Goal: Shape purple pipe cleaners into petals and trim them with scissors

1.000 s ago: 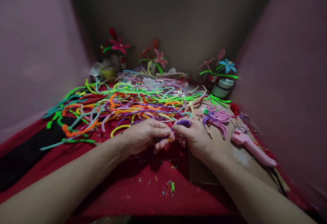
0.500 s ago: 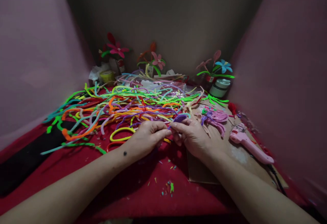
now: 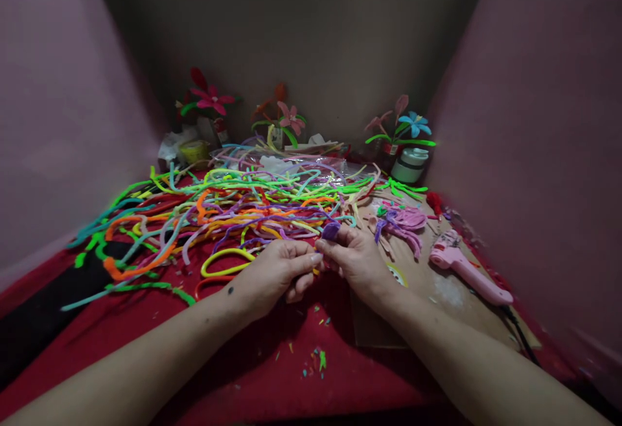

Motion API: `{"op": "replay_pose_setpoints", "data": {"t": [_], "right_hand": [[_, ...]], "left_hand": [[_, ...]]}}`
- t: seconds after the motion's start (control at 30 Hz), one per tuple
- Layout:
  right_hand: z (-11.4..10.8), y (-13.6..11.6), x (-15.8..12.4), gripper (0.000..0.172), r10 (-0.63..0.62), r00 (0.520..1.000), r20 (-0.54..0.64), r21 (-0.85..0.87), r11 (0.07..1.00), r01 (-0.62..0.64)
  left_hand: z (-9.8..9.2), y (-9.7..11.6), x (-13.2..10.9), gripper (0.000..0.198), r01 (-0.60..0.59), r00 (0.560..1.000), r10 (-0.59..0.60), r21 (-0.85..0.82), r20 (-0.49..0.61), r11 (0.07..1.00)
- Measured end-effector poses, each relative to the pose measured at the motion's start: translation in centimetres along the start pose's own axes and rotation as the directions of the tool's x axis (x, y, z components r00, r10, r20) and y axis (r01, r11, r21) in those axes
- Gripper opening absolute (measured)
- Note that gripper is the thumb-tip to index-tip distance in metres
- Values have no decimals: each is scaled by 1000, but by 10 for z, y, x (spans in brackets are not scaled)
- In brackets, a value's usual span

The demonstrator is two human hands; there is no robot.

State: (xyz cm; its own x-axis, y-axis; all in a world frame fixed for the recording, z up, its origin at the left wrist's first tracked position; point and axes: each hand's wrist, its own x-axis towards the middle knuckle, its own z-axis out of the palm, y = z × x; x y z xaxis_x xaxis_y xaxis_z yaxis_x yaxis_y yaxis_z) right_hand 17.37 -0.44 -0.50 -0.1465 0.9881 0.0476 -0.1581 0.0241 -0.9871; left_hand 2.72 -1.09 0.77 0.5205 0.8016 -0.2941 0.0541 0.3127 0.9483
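A purple petal shape (image 3: 331,230), seemingly of fuzzy pipe cleaner, sticks up from the fingertips of my right hand (image 3: 357,259), which pinches its lower end. My left hand (image 3: 279,274) meets it from the left, thumb and forefinger pressed together at the base of the same piece; the fingers mostly hide that lower end. Just beyond both hands spreads a tangled heap of coloured pipe cleaners (image 3: 253,202). Scissors with a yellow handle loop (image 3: 203,264) lie beside my left wrist, their blades hidden.
Right of my hands, a cardboard sheet (image 3: 379,329) carries pink and purple pipe-cleaner pieces (image 3: 408,219) and a pink glue gun (image 3: 469,274) with a black cord. Pipe-cleaner flowers (image 3: 291,116) and a lidded jar (image 3: 411,166) stand at the back. Small scraps (image 3: 322,360) dot the red cloth (image 3: 243,374).
The purple petal has turned more upright in my right fingers, and my left fingers have shifted slightly at its base. The whole view has moved a little, and a yellow round thing now shows by my right wrist.
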Motion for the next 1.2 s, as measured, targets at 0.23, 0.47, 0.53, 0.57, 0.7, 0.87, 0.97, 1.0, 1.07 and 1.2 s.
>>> {"op": "replay_pose_setpoints", "data": {"t": [0.23,0.47,0.53,0.57,0.7,0.87,0.97,1.0,1.07,1.2], "right_hand": [[1,-8,-1,32,12,999,-39,1,1000,-12],[6,-2,-21,43,-82,911,405,-284,935,211],[6,0,-25,45,-159,862,482,-358,862,359],[6,0,-26,47,-182,846,501,-381,832,405],[3,1,-23,50,-231,835,500,-417,780,466],[2,3,-20,51,-278,826,491,-416,758,502],[2,3,-21,50,-266,837,478,-392,788,474],[2,3,-21,49,-262,848,460,-379,806,455],[2,1,-19,49,-265,886,381,-350,845,404],[-3,-1,-9,47,-287,955,79,-283,912,298]], "left_hand": [[-12,15,-2,26,-120,981,147,203,-124,972],[-9,41,17,23,-67,986,101,246,-130,967],[4,46,33,23,-73,992,103,321,-78,944],[12,48,42,22,-90,992,117,359,-55,929],[39,52,79,25,-157,983,184,536,3,829],[47,52,95,21,-229,966,251,652,61,723],[34,58,80,20,-266,919,394,776,25,571],[27,61,72,21,-257,909,417,822,26,508],[12,67,56,23,-202,912,411,859,-11,471],[-21,68,28,24,-164,905,417,839,-81,519]]}}
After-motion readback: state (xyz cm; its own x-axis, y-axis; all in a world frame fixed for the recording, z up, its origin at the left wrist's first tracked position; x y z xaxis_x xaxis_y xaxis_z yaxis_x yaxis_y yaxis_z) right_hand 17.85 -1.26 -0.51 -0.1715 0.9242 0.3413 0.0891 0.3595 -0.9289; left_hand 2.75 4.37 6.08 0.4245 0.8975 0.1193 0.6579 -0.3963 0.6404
